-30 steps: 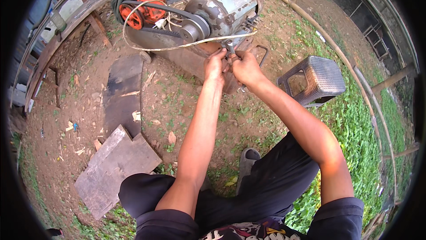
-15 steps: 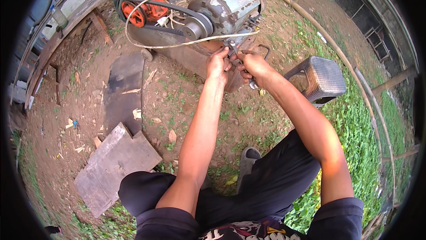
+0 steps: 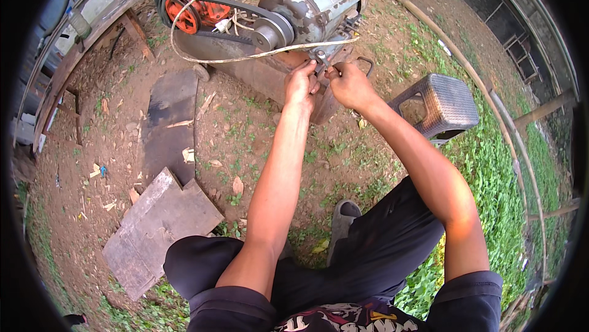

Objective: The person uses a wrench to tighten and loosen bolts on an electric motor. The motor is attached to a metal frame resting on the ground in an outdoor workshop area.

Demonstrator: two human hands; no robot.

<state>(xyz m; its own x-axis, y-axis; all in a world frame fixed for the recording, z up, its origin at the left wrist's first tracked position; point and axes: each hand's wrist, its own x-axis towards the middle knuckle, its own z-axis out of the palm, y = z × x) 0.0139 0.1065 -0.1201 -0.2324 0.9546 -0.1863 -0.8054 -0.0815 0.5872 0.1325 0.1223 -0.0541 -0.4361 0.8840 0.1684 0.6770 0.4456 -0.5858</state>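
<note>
Wrench [image 3: 321, 56]: grey metal, rounded head showing, short bit of shank slanting down-R; rest hidden by fingers. Motor [image 3: 313, 7] just above it: grey-blue paint, flaking to brown. Belt [image 3: 242, 7] goes from its pulley [image 3: 267, 36] L to orange pump [image 3: 210, 2]; all atop rusty tank [image 3: 251, 77].

R arm [image 3: 423, 154] comes up from lower R, elbow bent outward, forearm angled up-L; R grip [image 3: 353, 85] knuckles up, closed round wrench shank. L arm [image 3: 276, 191] nearly straight, up from lower ctr; L grip [image 3: 300, 86] w/ fingers curled, thumb up nr wrench head. Can't tell if L grip pinches smth or just touches.

Wrench is btwn both grips, at R fingertips, head a bit above L thumb, nr motor base, just below pale cord [image 3: 276, 55]. Stool [image 3: 445, 102] off to R, apart from hands.
</note>
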